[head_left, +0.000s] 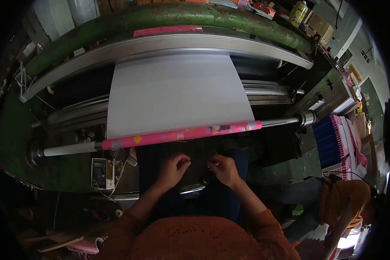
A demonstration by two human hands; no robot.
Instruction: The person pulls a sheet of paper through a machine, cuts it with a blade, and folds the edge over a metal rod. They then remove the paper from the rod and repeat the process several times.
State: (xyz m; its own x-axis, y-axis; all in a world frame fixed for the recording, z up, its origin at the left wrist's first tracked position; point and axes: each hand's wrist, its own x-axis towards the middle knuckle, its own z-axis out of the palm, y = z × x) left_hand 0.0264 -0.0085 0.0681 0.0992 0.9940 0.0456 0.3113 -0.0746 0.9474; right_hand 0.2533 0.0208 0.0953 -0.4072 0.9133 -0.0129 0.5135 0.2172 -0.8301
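A white sheet [180,95] runs down from under a metal bar to a pink patterned roll [177,135] on a steel shaft. Both my hands are below the roll, apart from it and from each other, above my lap. My left hand [174,168] has its fingers curled in a pinch; whether anything is between them is too small to tell. Thumb and fingers of my right hand [223,169] are pressed together, with a small pale bit at the tips that I cannot make out.
Across the back runs a green pipe [173,16] behind the metal bar [160,45]. A small open box [102,173] sits at the lower left of the roll. At the right are stacked blue and pink goods [333,138] and a person in an orange top [344,199].
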